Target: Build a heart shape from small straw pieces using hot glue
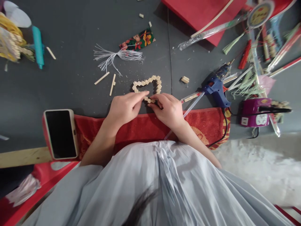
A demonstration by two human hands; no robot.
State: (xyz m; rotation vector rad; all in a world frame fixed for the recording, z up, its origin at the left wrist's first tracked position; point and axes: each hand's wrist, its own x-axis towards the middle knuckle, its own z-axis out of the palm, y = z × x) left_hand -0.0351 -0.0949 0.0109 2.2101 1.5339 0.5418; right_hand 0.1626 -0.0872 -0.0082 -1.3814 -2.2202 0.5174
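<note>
A heart-shaped loop of knobbly, cream-coloured braid lies on the grey table in front of me. My left hand grips its lower left side, with the index finger reaching across the lower edge. At the bottom point, my right hand pinches the braid between thumb and curled fingers. Part of the loop is hidden under my fingers. Beyond it are a bundle of thin white strands and a dark floral strip of cloth. Short pale sticks lie left of the loop.
A blue glue gun with a cable lies to the right, near a purple power socket block. A phone rests at the left on a red towel. Tassels, packets and a red sheet crowd the far right.
</note>
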